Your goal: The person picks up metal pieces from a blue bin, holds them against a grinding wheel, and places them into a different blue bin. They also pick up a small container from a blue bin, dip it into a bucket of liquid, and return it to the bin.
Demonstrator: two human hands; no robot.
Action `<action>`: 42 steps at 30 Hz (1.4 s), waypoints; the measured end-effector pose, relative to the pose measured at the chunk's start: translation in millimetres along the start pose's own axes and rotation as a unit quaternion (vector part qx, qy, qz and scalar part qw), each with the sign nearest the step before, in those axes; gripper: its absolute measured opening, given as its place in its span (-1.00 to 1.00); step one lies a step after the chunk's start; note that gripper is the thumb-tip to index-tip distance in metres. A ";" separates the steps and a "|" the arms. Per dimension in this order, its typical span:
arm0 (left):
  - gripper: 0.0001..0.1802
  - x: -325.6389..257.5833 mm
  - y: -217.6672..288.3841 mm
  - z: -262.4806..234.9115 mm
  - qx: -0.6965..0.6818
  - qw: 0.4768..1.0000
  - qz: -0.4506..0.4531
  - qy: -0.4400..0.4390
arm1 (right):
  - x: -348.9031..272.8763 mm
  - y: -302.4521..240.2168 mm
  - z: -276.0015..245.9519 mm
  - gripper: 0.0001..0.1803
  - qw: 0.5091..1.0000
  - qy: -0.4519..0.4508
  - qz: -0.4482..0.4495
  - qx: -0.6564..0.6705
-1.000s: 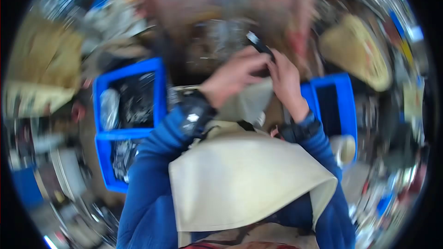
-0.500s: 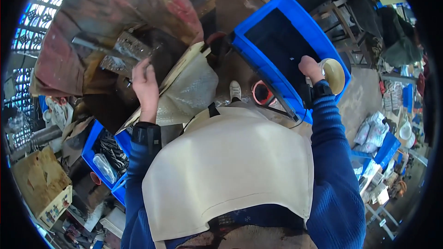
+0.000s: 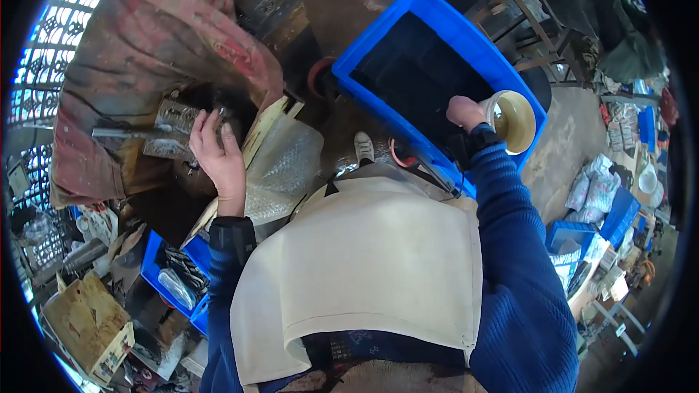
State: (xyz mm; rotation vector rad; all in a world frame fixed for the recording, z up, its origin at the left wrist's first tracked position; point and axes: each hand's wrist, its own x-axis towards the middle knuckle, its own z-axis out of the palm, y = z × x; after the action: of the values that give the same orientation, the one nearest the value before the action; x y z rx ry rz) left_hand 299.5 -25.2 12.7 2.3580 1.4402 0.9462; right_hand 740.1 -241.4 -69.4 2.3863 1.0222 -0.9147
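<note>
My left hand (image 3: 220,160) is raised with its fingers apart, and nothing shows in it. Just beyond its fingertips are a worn metal block (image 3: 177,114) and a metal bar (image 3: 116,132), inside a dark recess of a machine draped with a faded red cloth (image 3: 164,22). My right hand (image 3: 464,112) is over a big blue plastic bin (image 3: 444,1) with a dark inside. Its fingers are curled closed; whatever they may hold is hidden. A cream-coloured round tub (image 3: 518,122) sits at the bin's near right end, right beside that hand.
Bubble wrap (image 3: 295,156) hangs over a wooden edge by my left forearm. Lower left are a blue crate (image 3: 154,266) with dark contents and a stained cardboard box (image 3: 84,320). Behind the bin stands a wooden stool (image 3: 535,22); plastic bags (image 3: 593,185) lie at right.
The view has shifted a little, with bin and machine now further left. My left hand's fingers have spread more over the metal block. My right hand remains by the tub.
</note>
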 end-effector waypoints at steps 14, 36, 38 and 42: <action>-0.61 16.4 -8.1 38.9 0.047 0.997 0.057 -0.028 | -65.5 120.0 -9.2 -0.65 0.936 0.296 0.119 0.148; -0.59 17.4 -2.6 45.1 0.034 0.998 0.037 -0.035 | -85.6 103.2 -2.7 -0.74 0.640 0.183 0.149 0.731; -0.59 19.0 0.1 44.2 0.040 0.998 0.029 -0.046 | -67.3 77.8 -12.0 -0.76 0.627 0.168 0.107 0.753; -0.58 27.0 0.8 50.0 0.051 0.997 0.021 -0.053 | 14.6 26.4 -32.1 -0.79 0.581 0.118 0.081 0.801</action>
State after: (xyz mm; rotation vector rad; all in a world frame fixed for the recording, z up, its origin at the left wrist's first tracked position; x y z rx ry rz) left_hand 339.8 4.5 -14.3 2.4795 1.4368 0.7623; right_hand 780.7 -233.4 -54.3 3.8880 -0.5188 -1.9782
